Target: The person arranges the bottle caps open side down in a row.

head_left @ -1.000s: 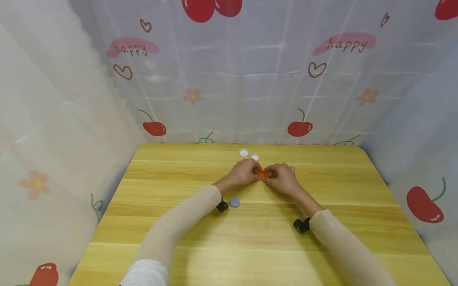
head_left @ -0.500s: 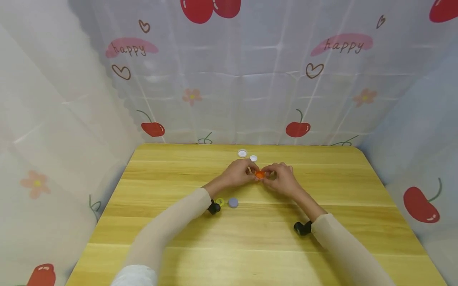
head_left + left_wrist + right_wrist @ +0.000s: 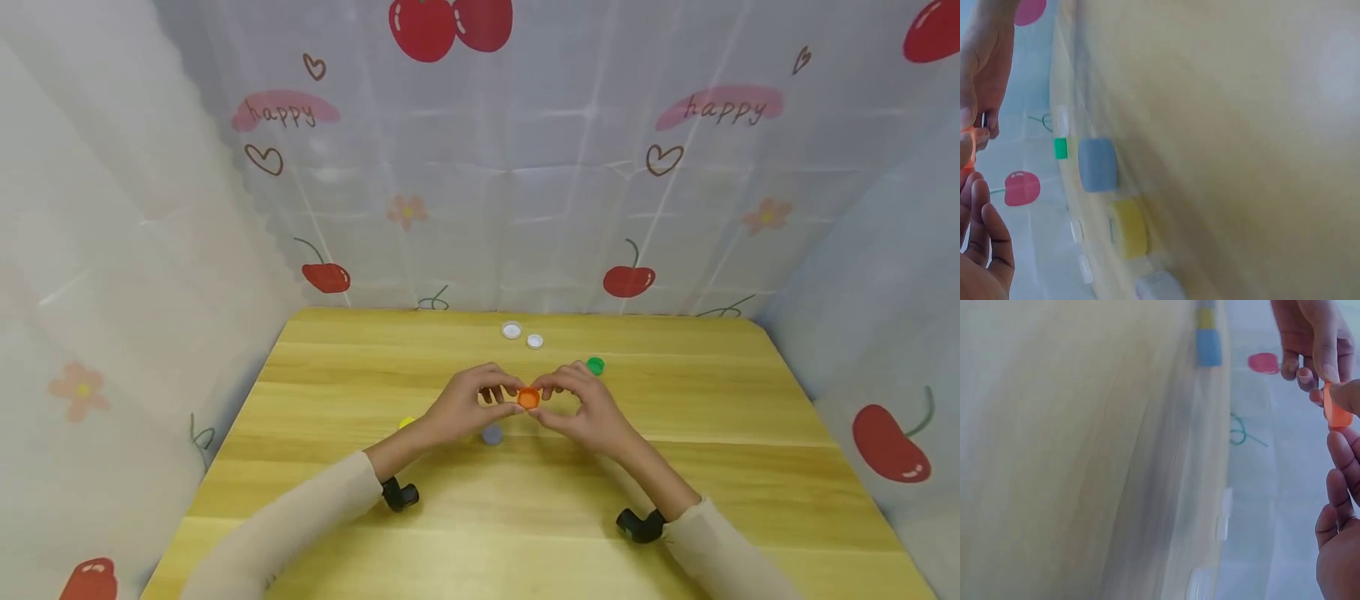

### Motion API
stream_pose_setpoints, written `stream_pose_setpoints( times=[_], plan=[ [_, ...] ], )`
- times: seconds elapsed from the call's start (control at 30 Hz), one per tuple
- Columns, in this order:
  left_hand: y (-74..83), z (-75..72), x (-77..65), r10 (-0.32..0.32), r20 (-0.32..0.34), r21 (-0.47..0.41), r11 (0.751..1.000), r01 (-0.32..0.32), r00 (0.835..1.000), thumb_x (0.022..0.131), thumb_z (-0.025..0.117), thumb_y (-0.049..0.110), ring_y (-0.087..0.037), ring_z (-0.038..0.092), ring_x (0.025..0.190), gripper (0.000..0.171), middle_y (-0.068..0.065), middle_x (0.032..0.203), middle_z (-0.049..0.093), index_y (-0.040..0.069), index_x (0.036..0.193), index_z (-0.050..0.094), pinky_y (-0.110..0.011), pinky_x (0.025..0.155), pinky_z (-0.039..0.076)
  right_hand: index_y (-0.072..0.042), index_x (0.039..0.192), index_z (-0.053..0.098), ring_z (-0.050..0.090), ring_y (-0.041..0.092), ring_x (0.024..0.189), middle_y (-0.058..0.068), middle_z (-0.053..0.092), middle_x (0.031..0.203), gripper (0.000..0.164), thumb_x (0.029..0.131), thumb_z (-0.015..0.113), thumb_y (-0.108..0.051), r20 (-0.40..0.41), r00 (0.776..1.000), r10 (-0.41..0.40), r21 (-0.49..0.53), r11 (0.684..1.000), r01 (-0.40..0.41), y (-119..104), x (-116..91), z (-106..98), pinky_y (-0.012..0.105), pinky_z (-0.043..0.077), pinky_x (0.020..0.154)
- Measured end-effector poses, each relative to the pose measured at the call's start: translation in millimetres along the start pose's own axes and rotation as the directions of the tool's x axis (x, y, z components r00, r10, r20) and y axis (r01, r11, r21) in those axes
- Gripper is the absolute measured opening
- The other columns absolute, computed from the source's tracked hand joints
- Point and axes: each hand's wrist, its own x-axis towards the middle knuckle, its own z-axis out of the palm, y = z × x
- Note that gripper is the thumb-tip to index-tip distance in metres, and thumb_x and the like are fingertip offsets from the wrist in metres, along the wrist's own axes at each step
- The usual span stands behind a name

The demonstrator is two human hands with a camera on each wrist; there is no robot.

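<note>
An orange bottle cap (image 3: 528, 398) is held up above the table, its hollow side facing the head camera. My left hand (image 3: 465, 404) pinches its left edge between thumb and fingertips. On the opposite edge, my right hand (image 3: 590, 410) pinches it the same way. Both wrist views show the orange cap (image 3: 1337, 407) between the two hands. Just below the left fingers, a blue-grey cap (image 3: 492, 435) lies on the table. A yellow cap (image 3: 407, 422) is partly hidden behind the left wrist. Beyond the right hand sits a green cap (image 3: 596, 366).
Two white caps, one larger (image 3: 512, 330) and one smaller (image 3: 535, 341), lie near the back edge of the wooden table (image 3: 675, 492). In the left wrist view a pale cap (image 3: 1160, 286) stands beyond the yellow one. Printed curtains (image 3: 495, 208) surround the table's back and sides.
Both hands have lifted the orange cap and brought it nearer and slightly left. The left forearm has swung left and down. The green cap now shows past the right hand.
</note>
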Motion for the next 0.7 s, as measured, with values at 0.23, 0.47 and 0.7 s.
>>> stream_pose_setpoints(
  times=[0.23, 0.47, 0.7],
  plan=[
    [6.6, -3.1, -15.7, -0.003, -0.03, -0.02, 1.0, 0.002, 1.0, 0.097, 0.083, 0.031, -0.004, 0.065, 0.088, 0.026, 0.011, 0.11, 0.073, 0.025, 0.123, 0.079, -0.026, 0.08, 0.057, -0.027, 0.112, 0.079, 0.053, 0.015, 0.095, -0.011, 0.069, 0.093, 0.034, 0.083, 0.094, -0.017, -0.011, 1.0, -0.024, 0.036, 0.999, 0.024, -10, 0, 6, 0.028, 0.044, 0.084],
    [6.8, -8.3, -10.0, -0.01, 0.039, -0.148, 0.989, 0.015, 0.999, 0.103, 0.076, 0.029, -0.019, 0.07, 0.097, 0.024, 0.003, 0.113, 0.074, 0.023, 0.126, 0.078, -0.028, 0.084, 0.06, -0.024, 0.109, 0.078, 0.051, 0.011, 0.093, -0.009, 0.067, 0.092, 0.038, 0.077, 0.096, -0.012, -0.052, 0.997, -0.055, 0.04, 0.998, 0.057, -9, 4, 4, 0.029, 0.041, 0.078],
    [1.7, -4.9, -9.9, -0.215, 0.156, -0.391, 0.883, 0.26, 0.964, 0.106, 0.071, 0.026, -0.042, 0.071, 0.097, 0.026, -0.007, 0.106, 0.08, 0.006, 0.12, 0.08, -0.039, 0.082, 0.061, -0.02, 0.108, 0.078, 0.048, 0.009, 0.088, -0.005, 0.067, 0.091, 0.039, 0.075, 0.097, -0.01, -0.034, 0.998, -0.059, 0.062, 0.996, 0.061, -9, 0, 3, 0.03, 0.04, 0.072]
  ],
)
